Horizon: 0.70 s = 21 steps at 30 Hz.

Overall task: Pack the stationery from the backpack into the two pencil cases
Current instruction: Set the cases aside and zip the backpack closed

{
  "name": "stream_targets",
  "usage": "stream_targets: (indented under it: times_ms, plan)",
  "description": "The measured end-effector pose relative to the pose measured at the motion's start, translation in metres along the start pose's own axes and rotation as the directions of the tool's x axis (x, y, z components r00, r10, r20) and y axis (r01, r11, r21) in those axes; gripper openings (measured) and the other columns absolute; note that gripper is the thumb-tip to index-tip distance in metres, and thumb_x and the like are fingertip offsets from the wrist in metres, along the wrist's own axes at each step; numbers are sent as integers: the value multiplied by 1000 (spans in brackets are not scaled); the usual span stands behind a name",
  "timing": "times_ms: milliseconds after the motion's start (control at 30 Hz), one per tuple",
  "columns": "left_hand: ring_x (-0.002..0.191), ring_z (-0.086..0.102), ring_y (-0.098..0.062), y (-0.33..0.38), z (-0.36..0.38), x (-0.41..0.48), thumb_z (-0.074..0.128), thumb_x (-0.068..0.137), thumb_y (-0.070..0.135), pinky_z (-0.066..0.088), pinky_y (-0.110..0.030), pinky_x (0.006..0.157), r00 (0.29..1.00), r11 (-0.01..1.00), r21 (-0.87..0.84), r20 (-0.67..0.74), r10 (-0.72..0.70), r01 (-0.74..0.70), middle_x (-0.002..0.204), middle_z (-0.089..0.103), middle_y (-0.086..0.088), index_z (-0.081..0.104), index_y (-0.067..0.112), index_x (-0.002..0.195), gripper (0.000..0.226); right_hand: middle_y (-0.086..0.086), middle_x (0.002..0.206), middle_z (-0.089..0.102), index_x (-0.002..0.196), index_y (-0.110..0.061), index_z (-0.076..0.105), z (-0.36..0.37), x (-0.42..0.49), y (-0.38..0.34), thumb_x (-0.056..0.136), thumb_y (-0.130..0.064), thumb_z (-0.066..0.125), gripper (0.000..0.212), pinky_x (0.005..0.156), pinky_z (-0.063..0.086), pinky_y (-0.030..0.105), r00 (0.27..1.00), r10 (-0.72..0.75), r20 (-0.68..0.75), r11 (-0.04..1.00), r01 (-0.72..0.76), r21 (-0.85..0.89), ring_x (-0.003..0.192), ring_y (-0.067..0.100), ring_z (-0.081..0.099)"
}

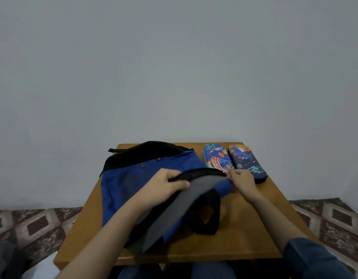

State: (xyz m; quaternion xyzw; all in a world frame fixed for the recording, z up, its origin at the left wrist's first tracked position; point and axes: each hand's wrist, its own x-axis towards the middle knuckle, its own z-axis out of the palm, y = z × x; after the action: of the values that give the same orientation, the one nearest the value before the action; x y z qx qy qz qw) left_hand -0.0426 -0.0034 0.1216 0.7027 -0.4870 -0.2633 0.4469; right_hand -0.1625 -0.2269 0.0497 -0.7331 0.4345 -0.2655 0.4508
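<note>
- left hand grips the lifted flap edge of the blue-and-black backpack, which lies flat on the wooden worktop.
- step in hand, by my reading: opening the backpack; no stationery shows, so it is probably inside.
- right hand has its fingers curled at the zip's end, seemingly pinching it.
- left pencil case and right pencil case lie closed, side by side, just past that hand.
- next: widen the mouth and reach in; both cases need opening first.
</note>
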Motion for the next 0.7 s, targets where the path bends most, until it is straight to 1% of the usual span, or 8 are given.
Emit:
stream_targets:
  times_ms: [167, 267, 333, 433, 500, 567, 633, 700]
  plan:
    - [59, 47, -12, 6, 27, 46, 56, 92, 25, 33, -27, 56, 893, 994, -105, -447, -57, 11, 59, 53, -1, 59, 9, 64, 32, 10, 69, 61, 82, -1, 61, -29, -34, -15, 92, -51, 44, 54, 60, 56, 37, 990, 142, -17, 981, -138, 140, 58, 23, 60]
    - [56, 42, 1, 23, 60, 50, 53, 93, 26, 36, -21, 56, 932, 954, -284, -361, -18, -91, 62, 52, 4, 66, 7, 74, 30, -1, 54, 60, 70, -15, 60, -33, -65, -26, 88, -64, 33, 59, 56, 50, 30, 957, 193, 217, 947, -240, 213, 58, 18, 57]
    - [67, 54, 6, 28, 80, 42, 53, 94, 18, 44, -11, 65, 977, 970, -222, -207, 49, -96, 77, 63, 6, 72, 8, 90, 22, -10, 51, 59, 73, -21, 58, -25, -82, -26, 88, -63, 36, 50, 53, 46, 25, 920, 121, 372, 938, -229, 262, 56, 10, 58]
    - [93, 63, -11, 17, 89, 35, 49, 95, 13, 51, -20, 81, 992, 975, -224, -124, -27, -1, 97, 67, -2, 68, 17, 100, 20, -6, 70, 68, 98, -13, 63, -14, -86, -19, 78, -50, 61, 43, 51, 44, 22, 925, -43, 378, 897, -131, 422, 61, 9, 64]
    - [85, 63, -15, 11, 82, 33, 52, 94, 13, 54, -22, 72, 983, 928, -367, -138, -122, 63, 91, 64, -5, 64, 20, 93, 14, 4, 104, 72, 115, -14, 61, -12, -84, -19, 69, -41, 77, 56, 76, 54, 30, 916, -115, 385, 862, -101, 496, 94, 19, 69]
    - [68, 57, -10, 10, 73, 35, 54, 91, 9, 47, -17, 55, 968, 883, -461, -170, -187, 89, 79, 58, -3, 59, 18, 86, 12, 2, 115, 67, 121, -21, 55, -7, -86, -21, 60, -36, 83, 69, 93, 51, 33, 879, -129, 460, 893, -99, 439, 108, 18, 63]
    - [56, 48, -8, 17, 62, 38, 53, 90, 4, 39, -15, 47, 961, 863, -500, -201, -191, 67, 68, 53, -2, 56, 17, 79, 17, -6, 115, 63, 121, -26, 49, 4, -93, -24, 63, -24, 85, 68, 86, 51, 24, 866, -88, 493, 946, -82, 312, 106, 11, 60]
    - [50, 44, -5, 22, 40, 43, 50, 89, -1, 34, -13, 44, 945, 877, -479, -282, -166, 11, 60, 54, 2, 58, 17, 72, 25, -4, 110, 62, 117, -20, 49, 11, -94, -23, 72, -5, 76, 55, 73, 51, 20, 915, -30, 402, 949, -100, 300, 95, 7, 59]
